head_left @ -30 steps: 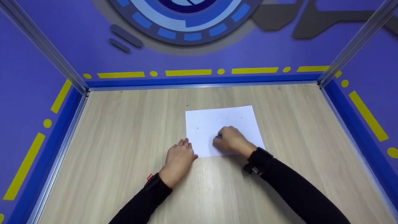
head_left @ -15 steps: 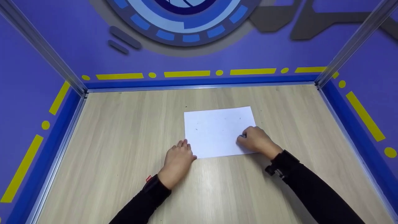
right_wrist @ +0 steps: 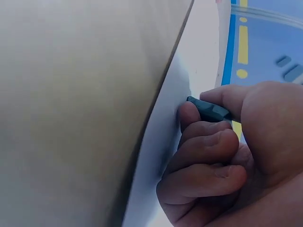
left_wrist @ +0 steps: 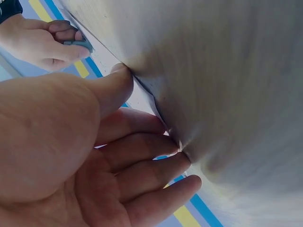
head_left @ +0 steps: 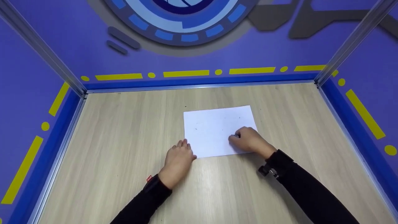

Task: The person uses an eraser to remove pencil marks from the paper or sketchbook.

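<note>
A white sheet of paper (head_left: pixel 211 130) lies on the wooden table, with small dark specks scattered over it. My left hand (head_left: pixel 179 158) rests at its lower left corner, thumb and fingertips on the edge; in the left wrist view the fingers (left_wrist: pixel 142 146) are mostly straight. Over the right part of the sheet, my right hand (head_left: pixel 248 139) pinches a small dark teal eraser (right_wrist: pixel 210 109) between thumb and forefinger, its tip at the paper. The other fingers of that hand are curled in. From the head, most of the eraser is hidden by the hand.
The wooden tabletop (head_left: pixel 124 140) is enclosed by blue-purple panels with yellow marks, a back wall (head_left: pixel 192 59) and one on each side. Metal rails (head_left: pixel 202 86) run along the table's edges. A few specks lie on the wood behind the paper.
My right hand has slid right across the paper with the eraser, then a little back to the left. The left hand stays at the paper's corner.
</note>
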`<state>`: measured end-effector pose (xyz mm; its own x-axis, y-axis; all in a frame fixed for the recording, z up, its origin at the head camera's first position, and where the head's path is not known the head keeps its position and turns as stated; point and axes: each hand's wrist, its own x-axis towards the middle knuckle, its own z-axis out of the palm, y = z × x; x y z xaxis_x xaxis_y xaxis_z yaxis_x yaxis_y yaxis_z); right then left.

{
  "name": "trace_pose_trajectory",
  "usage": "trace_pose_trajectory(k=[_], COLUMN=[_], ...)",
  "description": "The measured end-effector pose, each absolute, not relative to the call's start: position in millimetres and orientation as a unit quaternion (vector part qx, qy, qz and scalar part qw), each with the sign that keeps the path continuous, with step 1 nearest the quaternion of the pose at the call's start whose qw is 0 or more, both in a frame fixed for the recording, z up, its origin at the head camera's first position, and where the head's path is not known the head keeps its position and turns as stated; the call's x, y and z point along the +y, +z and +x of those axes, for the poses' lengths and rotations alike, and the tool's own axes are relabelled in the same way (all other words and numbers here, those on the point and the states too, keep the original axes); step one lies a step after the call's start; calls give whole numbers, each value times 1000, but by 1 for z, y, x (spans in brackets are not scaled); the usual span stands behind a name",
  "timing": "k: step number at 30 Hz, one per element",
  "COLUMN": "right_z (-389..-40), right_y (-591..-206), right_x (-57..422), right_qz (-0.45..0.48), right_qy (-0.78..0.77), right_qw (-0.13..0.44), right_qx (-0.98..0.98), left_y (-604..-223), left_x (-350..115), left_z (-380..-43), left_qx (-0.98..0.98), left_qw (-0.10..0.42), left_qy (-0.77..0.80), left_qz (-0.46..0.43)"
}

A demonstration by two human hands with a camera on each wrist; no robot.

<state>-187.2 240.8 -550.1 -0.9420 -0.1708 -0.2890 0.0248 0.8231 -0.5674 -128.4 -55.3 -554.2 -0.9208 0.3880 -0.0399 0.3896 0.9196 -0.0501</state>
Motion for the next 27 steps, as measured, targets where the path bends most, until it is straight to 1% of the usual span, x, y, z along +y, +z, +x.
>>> trace_pose_trajectory(k=[4,10,14,17,21,27], right_z=[-190,-194,-195,-196,-198,-201], right_y=[-544,-542,-544,-546,-548,-548], right_x=[216,161,125,109,107,131], right_qz=[-49,-70,-92,-92,-76,-59], right_qy=[-297,-278,-256,-242,-230,-245], right_qw=[170,162,159,164,171,182], right_qx=[938,944,949,952,955,950], left_y=[-554,-553,-553,-553,-552,-551], left_x=[-56,-58,-58,-58,-58,-59], left_z=[-128,-128,-127,-127,-126,-127], left_qx=[979,980,980,979,978,979], left_qw=[20,30,20,4,-1,27], left_qy=[-31,-29,-22,-20,-25,-27], left_qz=[200,196,199,203,206,200])
